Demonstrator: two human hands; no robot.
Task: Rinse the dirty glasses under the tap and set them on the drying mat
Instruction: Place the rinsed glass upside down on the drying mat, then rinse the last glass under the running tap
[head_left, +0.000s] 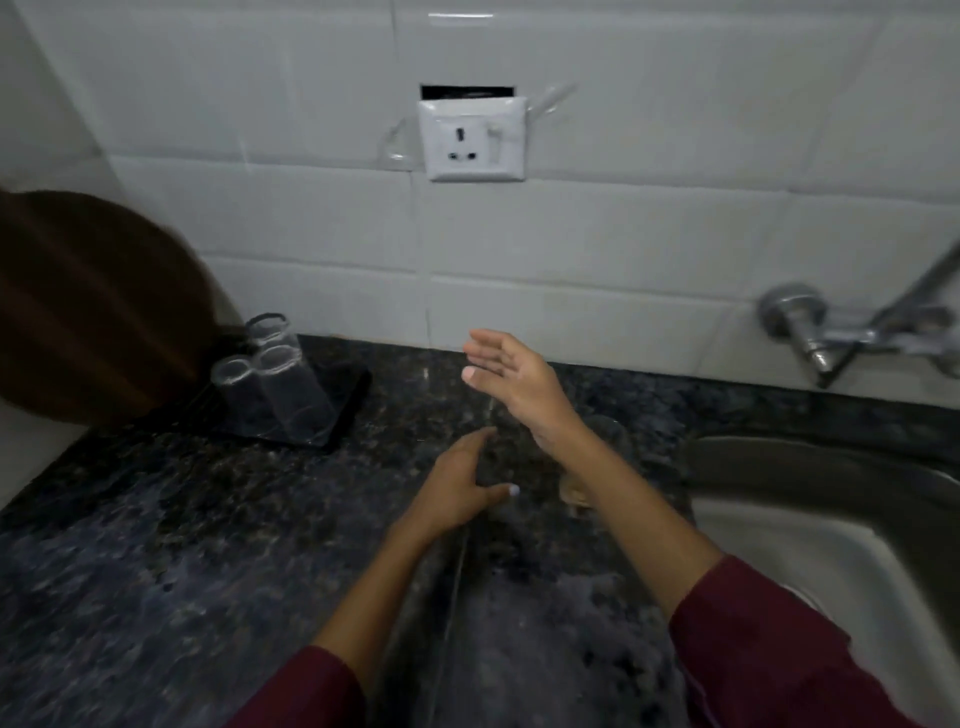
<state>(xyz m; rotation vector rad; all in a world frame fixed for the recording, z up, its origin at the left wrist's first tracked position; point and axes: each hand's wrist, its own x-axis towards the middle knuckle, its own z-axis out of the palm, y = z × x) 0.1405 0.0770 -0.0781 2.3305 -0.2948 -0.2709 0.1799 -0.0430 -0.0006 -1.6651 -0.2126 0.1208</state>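
Observation:
Three clear glasses (280, 384) stand close together on a black drying mat (348, 410) at the back left of the dark granite counter. A faint clear glass with brown residue at its bottom (605, 441) stands near the sink's left rim, partly hidden behind my right forearm. My right hand (511, 382) is raised above the counter, palm open and fingers spread, holding nothing. Lower down, my left hand (460, 486) hovers over the counter with thumb and fingers apart; I see nothing in it. The picture is blurred.
A steel sink (831, 519) fills the right side, with a wall-mounted tap (852, 338) above it. A round brown wooden board (78, 312) leans at the far left behind the mat. A white socket (472, 137) sits on the tiled wall.

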